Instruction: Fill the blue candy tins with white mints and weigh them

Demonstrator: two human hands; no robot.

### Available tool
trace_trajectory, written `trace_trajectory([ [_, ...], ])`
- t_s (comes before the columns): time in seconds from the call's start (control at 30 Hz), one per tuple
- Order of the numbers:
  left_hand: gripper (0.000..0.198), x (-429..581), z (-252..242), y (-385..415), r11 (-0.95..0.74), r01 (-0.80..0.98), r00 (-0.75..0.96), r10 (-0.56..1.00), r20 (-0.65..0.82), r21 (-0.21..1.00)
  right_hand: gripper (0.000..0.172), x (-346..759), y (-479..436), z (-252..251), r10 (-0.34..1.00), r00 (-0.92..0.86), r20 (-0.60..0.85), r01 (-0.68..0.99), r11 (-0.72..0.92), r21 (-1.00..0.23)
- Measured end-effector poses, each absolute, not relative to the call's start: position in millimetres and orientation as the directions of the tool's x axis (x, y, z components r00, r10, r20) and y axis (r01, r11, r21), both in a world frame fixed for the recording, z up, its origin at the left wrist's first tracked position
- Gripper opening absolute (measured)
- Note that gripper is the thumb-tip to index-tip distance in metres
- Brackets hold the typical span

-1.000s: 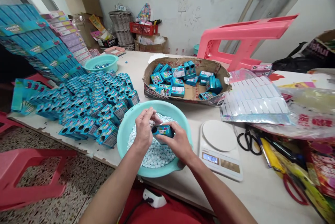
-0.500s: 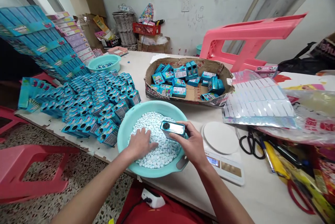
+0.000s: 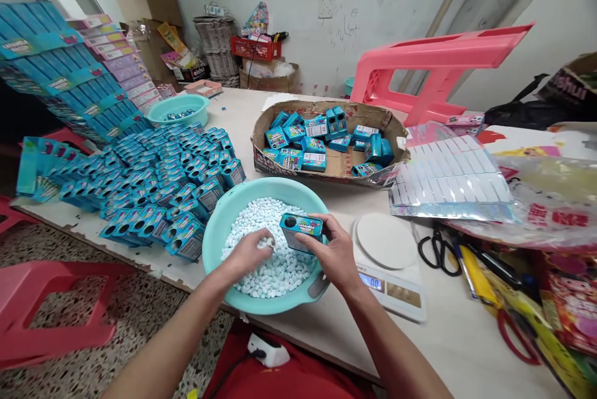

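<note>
Right hand clamps blue box by its right end; left hand clutches candies

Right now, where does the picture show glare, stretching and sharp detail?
Head view, right: white glare streaks the silvery plastic sheet; head view, left edge: the tall stack of blue cartons seems to lean outward; head view, upper right: the pink plastic stool looks stretched; head view, centre: lettering on the small blue rectangular box is readable.

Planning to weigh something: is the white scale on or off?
On: the white scale has a blue-lit display showing zeros.
</note>
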State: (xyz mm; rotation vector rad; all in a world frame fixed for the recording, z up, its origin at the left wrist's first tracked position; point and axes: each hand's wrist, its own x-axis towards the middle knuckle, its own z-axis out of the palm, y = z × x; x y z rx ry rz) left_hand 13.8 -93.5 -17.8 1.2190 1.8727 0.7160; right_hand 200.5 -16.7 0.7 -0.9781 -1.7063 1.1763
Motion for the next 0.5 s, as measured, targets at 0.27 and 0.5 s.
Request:
trace_trajectory([
  [0.27,0.028,22,37,-72,-0.107,-0.434,-0.510,0.848,-0.146,0.895,0.030,179,-31,2,0.830,-0.481,0.281,0.174,0.405,-0.898],
  [0.5,0.026,32,29,-54,-0.242,-0.457,-0.601,0.794,-0.097,0.856,0.033,169,-37,2,0.825,-0.481,0.298,0.204,0.435,-0.877],
])
